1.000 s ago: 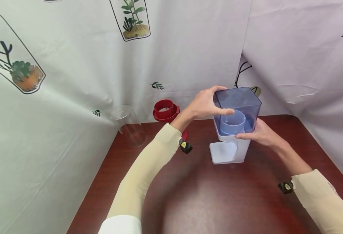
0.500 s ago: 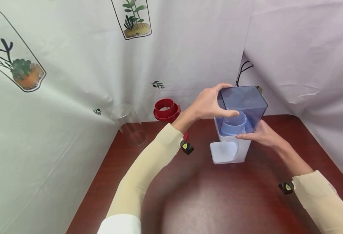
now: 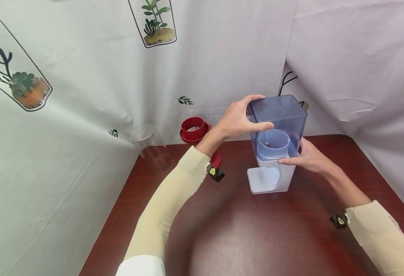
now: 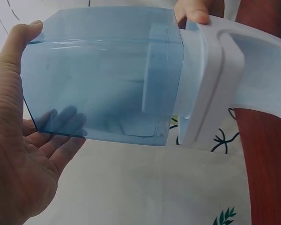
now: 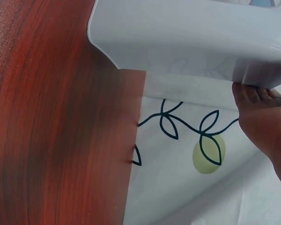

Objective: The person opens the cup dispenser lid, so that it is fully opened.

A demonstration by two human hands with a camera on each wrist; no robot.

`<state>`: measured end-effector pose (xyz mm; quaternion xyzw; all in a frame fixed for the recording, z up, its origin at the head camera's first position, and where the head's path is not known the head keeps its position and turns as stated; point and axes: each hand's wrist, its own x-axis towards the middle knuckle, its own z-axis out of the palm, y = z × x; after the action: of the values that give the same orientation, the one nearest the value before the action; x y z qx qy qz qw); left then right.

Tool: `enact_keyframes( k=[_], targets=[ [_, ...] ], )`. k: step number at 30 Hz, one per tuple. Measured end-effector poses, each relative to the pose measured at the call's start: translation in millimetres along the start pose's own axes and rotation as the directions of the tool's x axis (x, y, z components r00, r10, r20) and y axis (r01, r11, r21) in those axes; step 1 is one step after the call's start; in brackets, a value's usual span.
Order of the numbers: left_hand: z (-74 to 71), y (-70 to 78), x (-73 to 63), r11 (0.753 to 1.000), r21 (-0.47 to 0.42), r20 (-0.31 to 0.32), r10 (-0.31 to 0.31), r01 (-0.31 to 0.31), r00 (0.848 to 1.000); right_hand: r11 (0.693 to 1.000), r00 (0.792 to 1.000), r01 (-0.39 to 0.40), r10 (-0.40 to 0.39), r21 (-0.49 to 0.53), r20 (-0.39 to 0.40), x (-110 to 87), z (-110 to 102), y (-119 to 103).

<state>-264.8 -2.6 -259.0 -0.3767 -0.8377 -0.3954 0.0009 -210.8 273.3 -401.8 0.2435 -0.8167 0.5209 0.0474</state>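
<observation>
My left hand [image 3: 237, 119] grips a translucent blue box-shaped cover [image 3: 279, 107] near its top, thumb on the near side and fingers at the far side. Under the cover stands a white dispenser-like stand [image 3: 286, 178] with a flat foot and a round collar [image 3: 274, 141] on top. In the left wrist view the cover [image 4: 98, 79] sits raised off the stand's rim [image 4: 206, 89], still around part of the collar. My right hand [image 3: 310, 157] holds the upper body of the stand, thumb on the front rim. In the right wrist view its fingers press the stand's side [image 5: 187, 51].
A clear cylinder [image 3: 157, 155] stands at the back left of the dark red table [image 3: 250, 234]. Beside it is a red round-topped piece [image 3: 193, 130], partly hidden behind my left forearm. A printed white cloth [image 3: 222, 57] hangs close behind and along both sides.
The cover first shifted and tilted right, then came back left and up, showing more of the collar. My left hand moved with it. The right hand and stand stayed nearly still.
</observation>
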Motion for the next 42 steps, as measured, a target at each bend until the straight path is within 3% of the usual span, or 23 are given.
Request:
enact_keyframes(
  k=[19, 42],
  targets=[
    [-22.3, -0.6, -23.2, 0.99, -0.077, -0.099, 0.112, -0.119, 0.989, 0.986, 0.995, -0.095, 0.092, -0.134, -0.03, -2.5, -4.5, -10.3],
    [-38.9, -24.3, -55.3, 0.99, -0.088, -0.165, 0.098, -0.113, 0.981, 0.988, 0.994, -0.101, 0.095, -0.117, -0.059, -1.1, -11.6, -5.4]
  ],
)
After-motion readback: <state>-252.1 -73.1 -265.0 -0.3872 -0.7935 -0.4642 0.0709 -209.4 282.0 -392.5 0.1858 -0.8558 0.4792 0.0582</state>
